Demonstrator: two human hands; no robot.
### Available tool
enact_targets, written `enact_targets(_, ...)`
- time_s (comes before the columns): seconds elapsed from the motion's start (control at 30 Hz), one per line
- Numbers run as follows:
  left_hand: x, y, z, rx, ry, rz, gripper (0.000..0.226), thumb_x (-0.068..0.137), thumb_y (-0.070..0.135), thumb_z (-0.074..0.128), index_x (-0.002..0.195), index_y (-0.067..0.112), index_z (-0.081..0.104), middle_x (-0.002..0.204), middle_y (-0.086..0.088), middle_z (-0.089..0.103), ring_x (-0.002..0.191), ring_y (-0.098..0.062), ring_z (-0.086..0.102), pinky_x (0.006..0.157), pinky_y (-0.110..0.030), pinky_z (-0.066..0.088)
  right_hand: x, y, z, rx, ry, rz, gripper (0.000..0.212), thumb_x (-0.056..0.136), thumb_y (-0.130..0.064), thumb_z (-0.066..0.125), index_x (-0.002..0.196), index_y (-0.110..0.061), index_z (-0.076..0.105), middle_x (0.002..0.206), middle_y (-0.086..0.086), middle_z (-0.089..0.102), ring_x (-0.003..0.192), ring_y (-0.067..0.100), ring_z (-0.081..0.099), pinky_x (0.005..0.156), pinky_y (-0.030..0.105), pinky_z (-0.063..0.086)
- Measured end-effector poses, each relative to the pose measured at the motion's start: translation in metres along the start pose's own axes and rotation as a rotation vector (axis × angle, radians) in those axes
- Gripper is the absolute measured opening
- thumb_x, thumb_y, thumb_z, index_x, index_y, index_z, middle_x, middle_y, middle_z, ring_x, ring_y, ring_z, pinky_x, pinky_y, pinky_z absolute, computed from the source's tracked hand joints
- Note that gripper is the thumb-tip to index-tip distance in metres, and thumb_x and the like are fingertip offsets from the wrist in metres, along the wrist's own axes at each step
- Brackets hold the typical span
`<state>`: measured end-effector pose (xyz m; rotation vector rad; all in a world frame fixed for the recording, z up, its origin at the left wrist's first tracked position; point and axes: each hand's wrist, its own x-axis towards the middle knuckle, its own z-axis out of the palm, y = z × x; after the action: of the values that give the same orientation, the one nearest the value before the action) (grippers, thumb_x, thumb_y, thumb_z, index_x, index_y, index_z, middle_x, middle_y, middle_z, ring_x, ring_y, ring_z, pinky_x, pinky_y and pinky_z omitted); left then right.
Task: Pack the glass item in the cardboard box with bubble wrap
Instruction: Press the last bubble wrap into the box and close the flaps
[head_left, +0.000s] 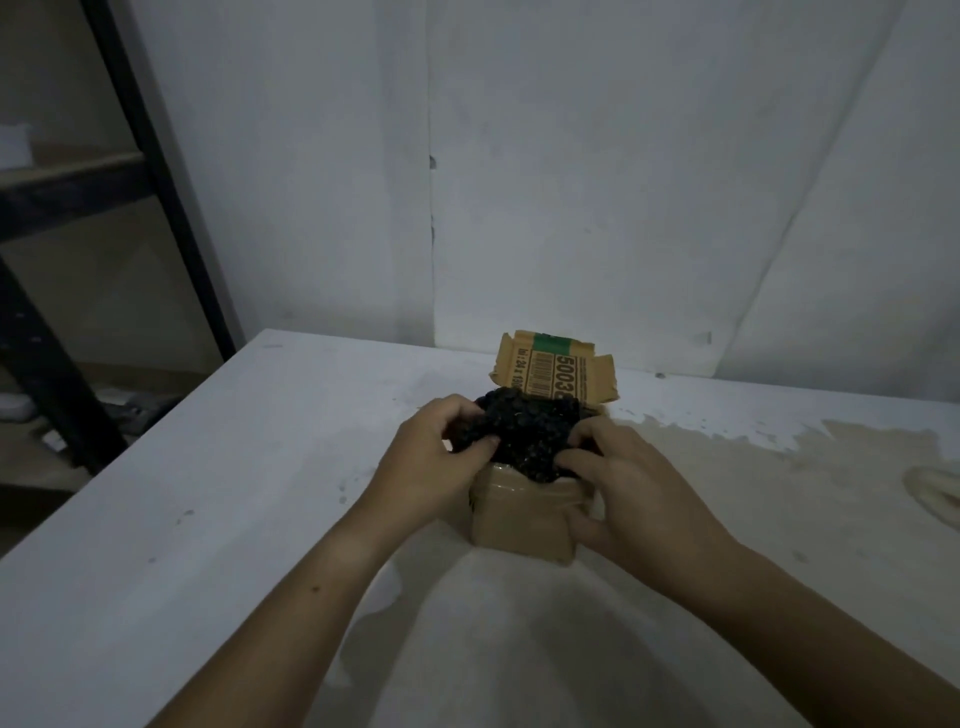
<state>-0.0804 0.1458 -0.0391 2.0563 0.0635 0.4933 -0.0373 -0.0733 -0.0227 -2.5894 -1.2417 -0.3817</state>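
A small brown cardboard box (522, 525) stands on the white table, its printed lid flap (553, 371) raised at the back. A bundle of black bubble wrap (527, 428) sticks out of the box's open top. The glass item is hidden inside the wrap. My left hand (431, 460) grips the left side of the bundle with thumb and fingers. My right hand (631, 486) presses its fingers on the right side of the bundle, with the thumb against the box's right wall.
The white table (208, 519) has worn, peeling paint at the right (779, 467). A white wall stands right behind the table. A dark metal shelf rack (67, 260) with small items stands at the left.
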Motion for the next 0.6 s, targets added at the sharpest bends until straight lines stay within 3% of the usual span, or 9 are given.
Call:
enact_targets(0.13, 0.0, 0.003, 0.002, 0.109, -0.064, -0.077, 0.011, 0.086, 0.028, 0.071, 0.087, 0.032, 0.061, 0.107, 0.007, 0.057, 0.09, 0.004, 0.056, 0.069, -0.002, 0.039, 0.004, 0.001, -0.006, -0.016, -0.081, -0.014, 0.036, 0.08, -0.025, 0.067, 0.115, -0.022, 0.066, 0.118, -0.002, 0.05, 0.1, 0.018, 0.049, 0.082, 0.029, 0.042)
enact_targets(0.17, 0.0, 0.005, -0.002, 0.071, -0.104, -0.112, 0.008, 0.086, 0.036, 0.068, 0.088, 0.031, 0.063, 0.107, 0.01, 0.056, 0.091, 0.007, 0.055, 0.072, -0.004, 0.041, 0.005, 0.002, -0.007, 0.002, -0.088, -0.015, 0.035, 0.081, -0.026, 0.067, 0.117, -0.023, 0.065, 0.119, -0.003, 0.049, 0.102, 0.017, 0.049, 0.083, 0.027, 0.042)
enact_targets(0.27, 0.001, 0.013, -0.014, -0.026, -0.26, -0.2, 0.043, 0.082, 0.053, 0.048, 0.088, 0.012, 0.061, 0.102, 0.007, 0.056, 0.086, -0.003, 0.057, 0.084, -0.028, 0.05, 0.005, 0.005, -0.013, 0.154, -0.054, 0.033, 0.025, 0.084, -0.037, 0.068, 0.106, -0.025, 0.068, 0.111, -0.01, 0.052, 0.099, 0.009, 0.052, 0.08, 0.022, 0.044)
enact_targets(0.33, 0.003, 0.018, -0.017, 0.034, -0.294, -0.131, 0.025, 0.089, 0.032, 0.055, 0.079, 0.012, 0.065, 0.092, 0.008, 0.06, 0.078, -0.002, 0.058, 0.077, -0.028, 0.05, 0.007, 0.005, -0.014, 0.236, -0.015, 0.078, 0.02, 0.086, -0.047, 0.066, 0.09, -0.028, 0.067, 0.102, -0.013, 0.054, 0.091, 0.004, 0.052, 0.074, 0.023, 0.046)
enact_targets(0.37, 0.005, 0.019, -0.017, 0.07, -0.29, -0.103, 0.017, 0.09, 0.021, 0.06, 0.075, 0.02, 0.068, 0.086, 0.02, 0.063, 0.077, 0.004, 0.06, 0.072, -0.017, 0.05, 0.009, 0.005, -0.013, 0.249, 0.0, 0.099, 0.019, 0.087, -0.047, 0.065, 0.085, -0.028, 0.065, 0.097, -0.013, 0.055, 0.088, 0.004, 0.053, 0.072, 0.024, 0.046)
enact_targets(0.43, 0.011, 0.022, -0.018, 0.104, -0.303, -0.109, 0.023, 0.086, 0.014, 0.069, 0.074, 0.033, 0.07, 0.08, 0.031, 0.067, 0.077, 0.012, 0.063, 0.066, -0.008, 0.045, 0.015, 0.006, -0.009, 0.259, 0.005, 0.138, 0.016, 0.088, -0.042, 0.065, 0.08, -0.028, 0.063, 0.091, -0.013, 0.056, 0.084, 0.006, 0.053, 0.069, 0.024, 0.045)
enact_targets(0.53, 0.025, 0.027, -0.015, 0.207, -0.32, -0.191, 0.008, 0.079, 0.019, 0.077, 0.075, 0.022, 0.07, 0.08, 0.014, 0.071, 0.07, 0.001, 0.064, 0.063, -0.016, 0.046, 0.027, 0.009, -0.01, 0.281, -0.03, 0.219, 0.012, 0.088, -0.035, 0.067, 0.077, -0.032, 0.063, 0.084, -0.016, 0.059, 0.077, 0.002, 0.055, 0.062, 0.016, 0.04)
enact_targets(0.6, 0.033, 0.032, -0.011, 0.342, -0.35, -0.205, 0.015, 0.075, 0.016, 0.077, 0.07, 0.015, 0.062, 0.074, 0.003, 0.065, 0.064, -0.006, 0.058, 0.054, -0.018, 0.041, 0.031, 0.011, -0.014, 0.354, -0.036, 0.274, 0.014, 0.084, -0.028, 0.073, 0.077, -0.033, 0.061, 0.081, -0.015, 0.061, 0.075, 0.001, 0.057, 0.059, 0.015, 0.042)
